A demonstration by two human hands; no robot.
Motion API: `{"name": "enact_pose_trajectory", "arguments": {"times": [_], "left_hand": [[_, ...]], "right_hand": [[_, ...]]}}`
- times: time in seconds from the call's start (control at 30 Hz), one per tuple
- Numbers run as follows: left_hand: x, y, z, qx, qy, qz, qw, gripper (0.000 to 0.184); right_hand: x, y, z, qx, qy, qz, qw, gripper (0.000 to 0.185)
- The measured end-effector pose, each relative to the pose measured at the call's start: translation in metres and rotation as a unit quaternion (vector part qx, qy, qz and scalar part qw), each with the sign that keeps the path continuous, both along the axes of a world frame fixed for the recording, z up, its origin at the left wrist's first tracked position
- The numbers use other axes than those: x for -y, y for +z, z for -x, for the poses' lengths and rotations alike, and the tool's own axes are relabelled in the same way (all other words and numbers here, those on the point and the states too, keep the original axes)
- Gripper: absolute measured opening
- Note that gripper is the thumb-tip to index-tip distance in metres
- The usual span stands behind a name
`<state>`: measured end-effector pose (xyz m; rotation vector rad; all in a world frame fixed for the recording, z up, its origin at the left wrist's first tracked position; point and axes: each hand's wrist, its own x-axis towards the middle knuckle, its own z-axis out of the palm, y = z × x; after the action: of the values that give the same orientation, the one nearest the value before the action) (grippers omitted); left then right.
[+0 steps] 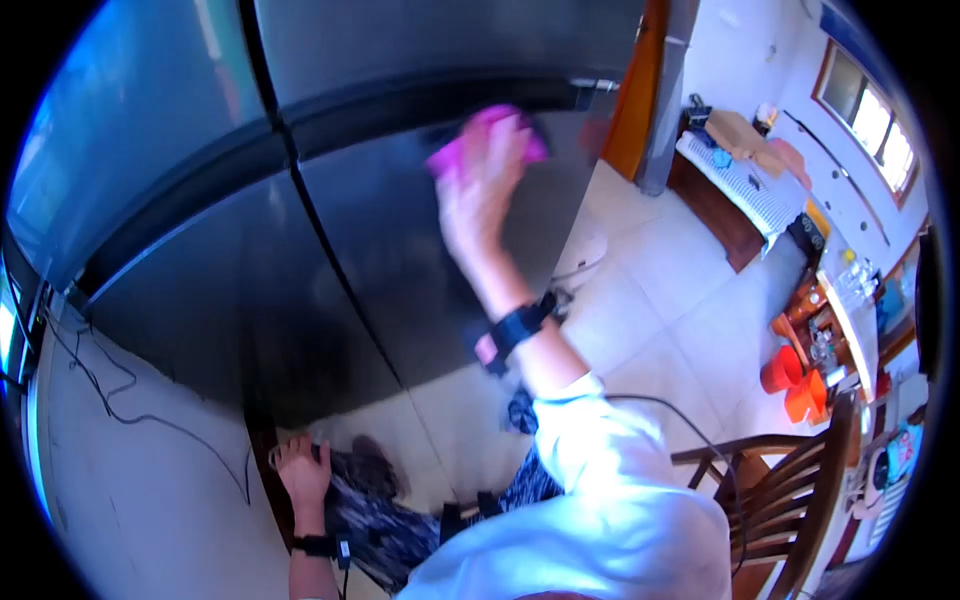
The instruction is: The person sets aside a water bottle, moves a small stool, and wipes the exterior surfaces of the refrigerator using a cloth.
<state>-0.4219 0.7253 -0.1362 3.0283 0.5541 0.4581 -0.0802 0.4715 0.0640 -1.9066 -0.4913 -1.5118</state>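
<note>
My right hand (482, 190) is pressed on a bright pink cloth (497, 125) against the dark refrigerator door (430, 230), just under the dark horizontal handle recess. Motion blurs the hand and cloth a little. Low at the left, my left hand (303, 470) is beside my knee in patterned trousers (370, 510), close to a dark brown wooden edge (268, 470). Its fingers are curled, and a small greyish edge shows by the fingertips; what it belongs to is unclear. Black straps with small devices circle both wrists.
Loose cables (130, 395) trail along the white surface at left. A slatted wooden chair (790, 500) stands behind me at right. Farther off are orange-red buckets (800, 395), a crowded shelf unit and a wooden bench (735, 200) bearing a cardboard box. Pale floor tiles extend between.
</note>
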Motion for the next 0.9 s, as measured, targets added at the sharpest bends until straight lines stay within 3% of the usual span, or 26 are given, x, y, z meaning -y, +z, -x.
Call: {"name": "enact_pose_trajectory", "arguments": {"times": [0.07,0.13,0.2,0.27,0.33,0.4,0.47,0.53,0.57,0.67,0.73,0.8,0.83,0.9], "left_hand": [[-0.001,-0.004,-0.01,0.028,-0.015,-0.001,0.999,0.032],[-0.003,0.001,-0.002,0.022,-0.029,-0.005,0.999,0.029],[-0.001,0.0,-0.002,0.026,-0.017,-0.002,1.0,0.025],[-0.001,0.001,0.002,0.035,-0.025,0.002,0.999,0.023],[-0.001,0.002,0.005,0.05,-0.032,0.01,0.998,0.021],[-0.002,0.001,0.005,0.057,-0.029,0.015,0.998,0.019],[-0.002,0.002,0.002,0.047,-0.022,0.015,0.999,0.018],[-0.001,0.001,-0.001,0.039,-0.015,0.017,0.999,0.018],[-0.001,0.0,-0.002,0.036,-0.024,0.019,0.999,0.017],[0.001,0.002,-0.007,0.033,-0.029,0.02,0.999,0.017],[0.003,0.004,-0.009,0.031,-0.025,0.016,0.999,0.017],[0.004,0.004,-0.011,0.03,-0.026,0.013,0.999,0.017],[0.003,0.005,-0.012,0.033,-0.021,0.013,0.999,0.017],[0.003,0.004,-0.011,0.067,-0.053,-0.004,0.996,0.014]], "right_hand": [[-0.042,-0.015,0.029,0.042,0.048,0.15,0.987,0.069],[-0.052,-0.032,0.043,-0.007,0.172,0.222,0.96,0.064],[-0.031,-0.034,0.023,0.058,0.094,0.291,0.95,0.061],[0.013,-0.015,-0.003,0.033,0.026,0.241,0.97,0.06],[0.059,0.0,-0.037,0.052,-0.072,0.084,0.993,0.065],[0.104,0.016,-0.068,-0.038,-0.07,-0.069,0.994,0.065],[0.132,0.028,-0.086,-0.097,0.01,-0.152,0.984,0.065],[0.127,0.03,-0.08,-0.095,-0.023,-0.115,0.989,0.062],[0.123,0.023,-0.072,-0.095,-0.077,-0.037,0.992,0.061],[0.145,0.021,-0.077,-0.101,-0.044,-0.026,0.994,0.061],[0.148,0.038,-0.074,-0.162,0.095,-0.189,0.964,0.061],[0.14,0.032,-0.08,-0.078,-0.03,-0.062,0.995,0.06],[0.131,0.027,-0.071,-0.055,-0.037,0.01,0.998,0.059],[0.125,0.025,-0.056,-0.07,-0.026,0.046,0.996,0.056]]}}
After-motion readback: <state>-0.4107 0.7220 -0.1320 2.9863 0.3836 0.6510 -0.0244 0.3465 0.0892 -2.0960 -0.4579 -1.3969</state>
